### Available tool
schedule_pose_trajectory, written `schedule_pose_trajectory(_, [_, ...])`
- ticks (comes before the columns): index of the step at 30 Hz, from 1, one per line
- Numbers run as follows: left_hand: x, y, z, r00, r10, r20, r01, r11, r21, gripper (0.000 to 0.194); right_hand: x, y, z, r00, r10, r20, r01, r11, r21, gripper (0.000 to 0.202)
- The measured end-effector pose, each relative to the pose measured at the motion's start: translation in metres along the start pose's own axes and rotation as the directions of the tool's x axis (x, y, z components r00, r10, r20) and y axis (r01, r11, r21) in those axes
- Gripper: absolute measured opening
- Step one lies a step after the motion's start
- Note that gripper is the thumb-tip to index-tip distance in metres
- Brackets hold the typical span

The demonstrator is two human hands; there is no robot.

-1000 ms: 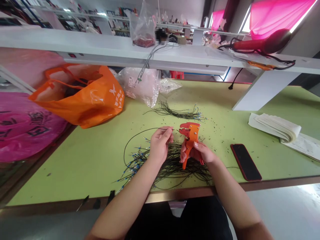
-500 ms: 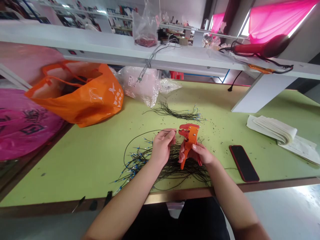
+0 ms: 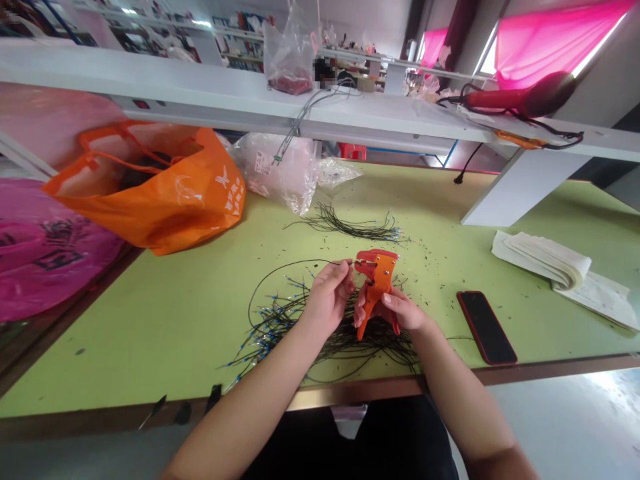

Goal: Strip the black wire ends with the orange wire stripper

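Note:
Between thumb and fingers, my left hand pinches a thin black wire near its end, which sits at the jaws of the tool. My right hand is wrapped around the handles of an orange and red wire stripper, held upright with its jaws pointing left toward the wire. Below both hands lies a large pile of black wires, many with blue tips at the left end. A smaller bundle of black wires rests on the table beyond the tool.
A phone and folded papers lie to the right. At the left stands an orange bag beside a pink bag. Clear plastic packaging sits at the back, under a white shelf. Small dark scraps dot the green table.
The stripper's jaws have come together around the wire end, and the handles are squeezed closer. My left hand has shifted slightly, still pinching the wire.

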State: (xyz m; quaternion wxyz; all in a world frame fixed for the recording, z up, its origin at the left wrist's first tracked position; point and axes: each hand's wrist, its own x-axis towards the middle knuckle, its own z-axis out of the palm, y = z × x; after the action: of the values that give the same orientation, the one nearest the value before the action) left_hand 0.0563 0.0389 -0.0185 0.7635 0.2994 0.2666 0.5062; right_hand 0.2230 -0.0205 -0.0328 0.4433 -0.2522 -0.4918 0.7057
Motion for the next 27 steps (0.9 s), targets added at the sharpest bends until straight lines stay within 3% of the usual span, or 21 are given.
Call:
schedule_pose_trajectory(3, [-0.0005, -0.0031, -0.0004, 0.998, 0.064, -0.003, -0.063, 0.995, 0.082, 0.040, -0.0011, -0.0003, -0.0010, 1.000, -0.002, -0.021, 0.002, 1.000, 0.001, 0.052])
schedule_pose_trajectory(6, [-0.0006, -0.0016, 0.0003, 0.975, 0.216, -0.047, -0.203, 0.960, 0.192, 0.040, -0.0026, -0.0020, -0.0022, 0.999, 0.024, -0.048, -0.025, 0.999, -0.022, 0.049])
schedule_pose_trajectory(9, [-0.0016, 0.0029, 0.0011, 0.908, 0.419, -0.025, -0.383, 0.851, 0.360, 0.036, -0.0027, -0.0050, -0.0010, 0.995, 0.048, -0.086, -0.052, 0.997, -0.056, 0.043])
schedule_pose_trajectory(12, [-0.0028, 0.0055, 0.0010, 0.847, 0.530, 0.045, -0.489, 0.740, 0.462, 0.031, -0.0017, -0.0075, 0.0017, 0.993, 0.059, -0.107, -0.066, 0.996, -0.063, 0.040])
schedule_pose_trajectory(18, [-0.0023, 0.0024, -0.0014, 0.816, 0.576, 0.046, -0.529, 0.714, 0.458, 0.028, -0.0015, -0.0090, 0.0046, 0.991, 0.007, -0.133, -0.016, 0.998, -0.067, 0.044])
schedule_pose_trajectory(27, [-0.0022, 0.0033, -0.0007, 0.831, 0.554, 0.056, -0.517, 0.730, 0.446, 0.026, -0.0025, -0.0060, 0.0027, 0.982, -0.014, -0.189, 0.004, 0.998, -0.057, 0.041])
